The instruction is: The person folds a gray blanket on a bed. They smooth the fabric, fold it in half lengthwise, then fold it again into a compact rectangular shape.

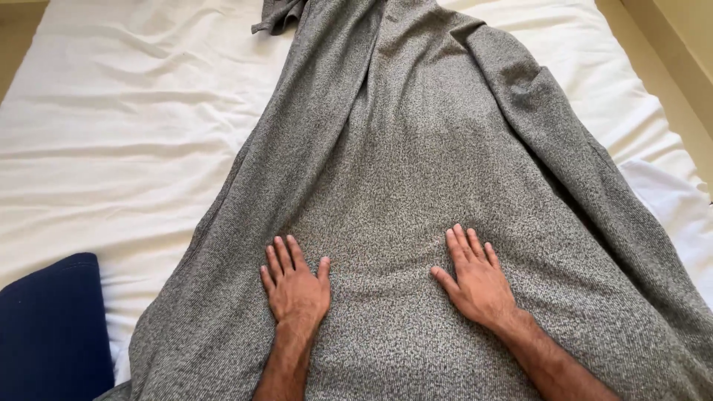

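Two hands press flat on a grey knit garment (416,148) spread lengthwise over the white sheet (111,134). On the garment's near part, the left hand (295,286) lies palm down, fingers spread, gripping nothing; the right hand (477,281) lies likewise, open and empty, well apart from it. Left of the garment's near edge sits a dark blue cushion (48,327).

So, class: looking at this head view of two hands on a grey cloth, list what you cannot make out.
- Grey speckled knit cloth: its far end is cut off by the top edge, its near end by the bottom edge.
- White bed sheet: the middle is hidden under the cloth.
- Dark blue cushion: cut off by the left and bottom edges.
- Left hand and right hand: palms hidden, pressed flat down.
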